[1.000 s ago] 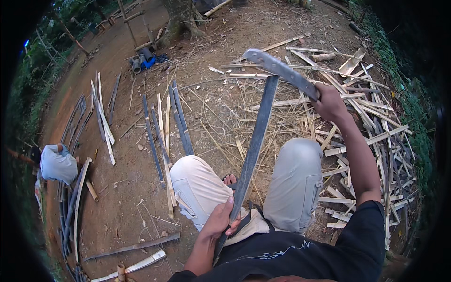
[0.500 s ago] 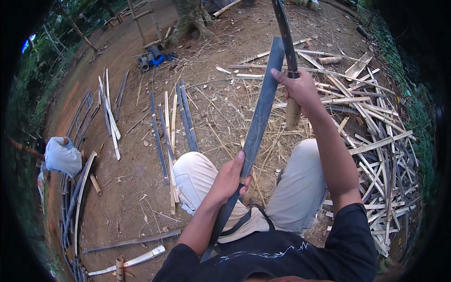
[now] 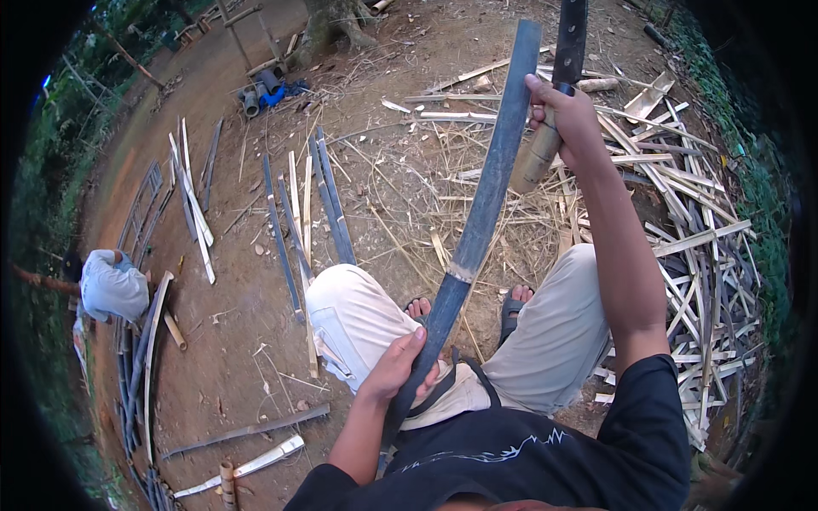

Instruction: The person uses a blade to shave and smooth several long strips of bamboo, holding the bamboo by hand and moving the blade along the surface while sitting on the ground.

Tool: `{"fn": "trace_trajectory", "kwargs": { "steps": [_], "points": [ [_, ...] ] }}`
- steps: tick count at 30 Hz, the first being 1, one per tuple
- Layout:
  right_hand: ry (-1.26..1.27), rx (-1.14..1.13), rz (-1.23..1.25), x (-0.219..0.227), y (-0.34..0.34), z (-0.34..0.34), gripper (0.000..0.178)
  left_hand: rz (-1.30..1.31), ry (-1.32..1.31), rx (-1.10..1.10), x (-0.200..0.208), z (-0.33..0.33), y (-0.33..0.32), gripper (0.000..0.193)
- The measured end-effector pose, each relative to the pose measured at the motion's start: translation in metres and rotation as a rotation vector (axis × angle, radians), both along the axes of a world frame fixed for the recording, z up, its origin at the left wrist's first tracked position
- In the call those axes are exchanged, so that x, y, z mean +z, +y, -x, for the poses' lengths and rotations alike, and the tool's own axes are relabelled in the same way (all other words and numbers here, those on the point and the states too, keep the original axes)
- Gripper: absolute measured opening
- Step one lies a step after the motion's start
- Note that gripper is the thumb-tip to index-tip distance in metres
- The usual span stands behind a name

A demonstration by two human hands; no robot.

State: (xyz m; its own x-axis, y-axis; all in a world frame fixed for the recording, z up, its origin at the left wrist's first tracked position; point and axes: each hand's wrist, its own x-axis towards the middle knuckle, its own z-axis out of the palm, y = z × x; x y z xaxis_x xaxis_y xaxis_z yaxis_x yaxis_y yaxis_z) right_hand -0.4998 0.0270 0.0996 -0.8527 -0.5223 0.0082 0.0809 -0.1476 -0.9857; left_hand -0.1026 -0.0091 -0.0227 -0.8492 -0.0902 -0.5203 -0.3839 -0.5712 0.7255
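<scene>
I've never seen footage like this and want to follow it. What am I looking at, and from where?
No machine here: a person works bare-handed. Every picture comes from one wide, head-worn fisheye camera looking down, so straight edges bend and the wearer's own knees show. The left hand grips the near part of a long dark bamboo strip. The right hand holds a knife by its handle, beside the strip's far part. On the ground, more strips lie to the left and a heap of split pieces to the right. At far left is another person.

Bamboo strip (image 3: 498, 163) looks matt, blade (image 3: 572, 38) metal, hdl (image 3: 536, 160) smooth wd.
</scene>
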Motion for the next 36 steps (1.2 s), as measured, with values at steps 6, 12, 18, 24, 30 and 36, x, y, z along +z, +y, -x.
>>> {"fn": "trace_trajectory", "kwargs": {
  "steps": [6,12,18,24,30,36],
  "points": [
    [0.803,0.159,-0.392,-0.040,0.064,-0.053,0.027,0.015,-0.023,0.099,0.049,0.038,-0.010,0.057],
    [1.255,0.467,-0.563,-0.059,0.092,-0.127,0.027,-0.073,-0.085,0.155,0.054,0.053,-0.021,0.055],
    [1.229,0.289,-0.720,-0.051,0.091,-0.090,0.026,-0.115,-0.087,0.110,0.059,0.051,-0.013,0.058],
    [1.312,0.514,-0.669,-0.045,0.091,-0.115,0.032,-0.138,-0.032,0.141,0.051,0.048,-0.007,0.055],
    [1.406,0.380,-0.668,-0.046,0.082,-0.088,0.028,-0.163,-0.006,0.166,0.061,0.052,-0.014,0.055],
    [1.142,0.019,-0.796,-0.034,0.088,-0.022,0.015,-0.154,-0.098,0.076,0.063,0.022,-0.003,0.056]
  ]
}}
